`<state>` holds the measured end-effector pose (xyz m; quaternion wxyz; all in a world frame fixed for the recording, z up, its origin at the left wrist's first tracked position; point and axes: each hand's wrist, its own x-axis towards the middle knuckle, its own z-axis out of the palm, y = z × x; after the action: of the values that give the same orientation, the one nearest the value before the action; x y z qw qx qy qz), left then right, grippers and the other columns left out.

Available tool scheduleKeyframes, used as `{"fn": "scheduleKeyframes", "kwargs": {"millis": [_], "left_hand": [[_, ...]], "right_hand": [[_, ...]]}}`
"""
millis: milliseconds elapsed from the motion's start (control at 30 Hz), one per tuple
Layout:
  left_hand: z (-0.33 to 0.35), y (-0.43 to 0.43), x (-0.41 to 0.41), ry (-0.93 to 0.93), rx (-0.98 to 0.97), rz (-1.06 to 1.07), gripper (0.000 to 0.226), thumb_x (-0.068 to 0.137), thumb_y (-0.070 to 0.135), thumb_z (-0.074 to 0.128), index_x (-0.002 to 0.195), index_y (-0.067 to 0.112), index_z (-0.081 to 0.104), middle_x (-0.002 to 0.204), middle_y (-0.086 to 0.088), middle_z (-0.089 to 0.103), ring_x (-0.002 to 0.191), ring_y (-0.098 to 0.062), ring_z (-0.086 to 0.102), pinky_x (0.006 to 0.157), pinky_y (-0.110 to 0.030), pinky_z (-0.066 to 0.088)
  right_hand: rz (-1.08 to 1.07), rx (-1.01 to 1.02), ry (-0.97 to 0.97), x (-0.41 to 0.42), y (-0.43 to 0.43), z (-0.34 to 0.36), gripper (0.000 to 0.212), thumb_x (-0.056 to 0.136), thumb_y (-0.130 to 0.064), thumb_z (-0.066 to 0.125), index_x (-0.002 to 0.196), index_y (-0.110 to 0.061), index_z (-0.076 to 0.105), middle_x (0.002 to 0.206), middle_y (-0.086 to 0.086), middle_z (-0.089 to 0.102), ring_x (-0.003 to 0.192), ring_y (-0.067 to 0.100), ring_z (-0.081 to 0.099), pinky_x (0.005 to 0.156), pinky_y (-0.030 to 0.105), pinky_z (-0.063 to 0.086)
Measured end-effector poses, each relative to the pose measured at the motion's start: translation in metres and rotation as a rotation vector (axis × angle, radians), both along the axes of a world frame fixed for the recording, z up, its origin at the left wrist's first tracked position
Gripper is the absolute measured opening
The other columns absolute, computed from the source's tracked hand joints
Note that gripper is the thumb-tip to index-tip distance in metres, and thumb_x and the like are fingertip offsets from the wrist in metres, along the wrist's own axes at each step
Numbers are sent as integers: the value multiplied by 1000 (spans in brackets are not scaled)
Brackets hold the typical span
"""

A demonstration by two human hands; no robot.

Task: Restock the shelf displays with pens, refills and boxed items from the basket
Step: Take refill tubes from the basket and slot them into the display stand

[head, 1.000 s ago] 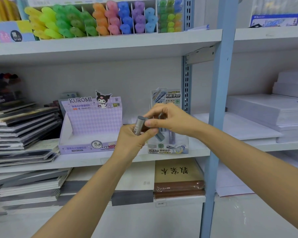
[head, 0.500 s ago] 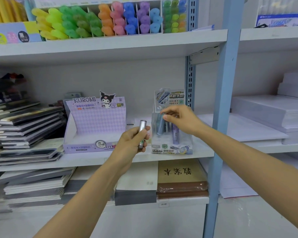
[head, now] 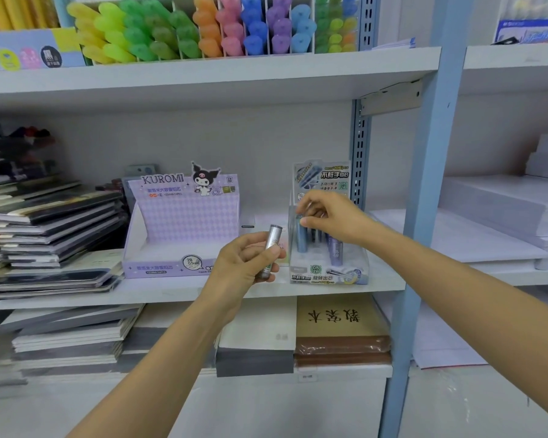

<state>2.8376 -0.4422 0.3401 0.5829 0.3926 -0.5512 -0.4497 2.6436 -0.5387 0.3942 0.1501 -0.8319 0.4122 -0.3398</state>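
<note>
Plainly, left grip (head: 244, 260) holds a silver tube (head: 271, 245) by the KUROMI box (head: 184, 222); right grip (head: 332, 216) pinches blue tube (head: 301, 238).

The left hand (head: 244, 260) hides half the silver tube (head: 273, 237) (its print unreadable).

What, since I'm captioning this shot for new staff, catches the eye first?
Bright highlighters rowed on the top shelf stand out first. Below, mid-frame, the left hand holds a silver tube while the right hand pinches a blue tube standing in the clear display box.
</note>
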Motion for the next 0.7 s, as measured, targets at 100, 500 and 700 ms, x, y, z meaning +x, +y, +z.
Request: {"fn": "scheduleKeyframes", "kwargs": {"millis": [100, 500, 700], "left_hand": [[0, 0, 1, -12, 12, 18, 53, 68, 31, 75, 114, 10, 57, 93, -7, 76, 69, -11, 66, 64, -22, 54], [7, 3, -11, -58, -25, -62, 34, 88, 26, 65, 113, 2, 65, 97, -11, 75, 71, -13, 65, 66, -21, 54], [15, 10, -18, 42, -191, -73, 38, 78, 17, 71, 115, 11, 64, 104, -9, 74, 82, -19, 68, 73, -26, 56]], "right_hand": [[-41, 3, 69, 4, 0, -2, 10, 84, -14, 74, 94, -17, 73, 93, -3, 71, 83, 5, 62, 75, 21, 50], [346, -43, -64, -5, 43, 6, 27, 82, -12, 75, 109, -12, 71, 99, 3, 70, 88, 13, 66, 82, 35, 56], [281, 30, -321, -17, 39, 2, 15, 89, -16, 66, 103, -11, 72, 90, 4, 74, 86, 19, 70, 80, 33, 58]]}}
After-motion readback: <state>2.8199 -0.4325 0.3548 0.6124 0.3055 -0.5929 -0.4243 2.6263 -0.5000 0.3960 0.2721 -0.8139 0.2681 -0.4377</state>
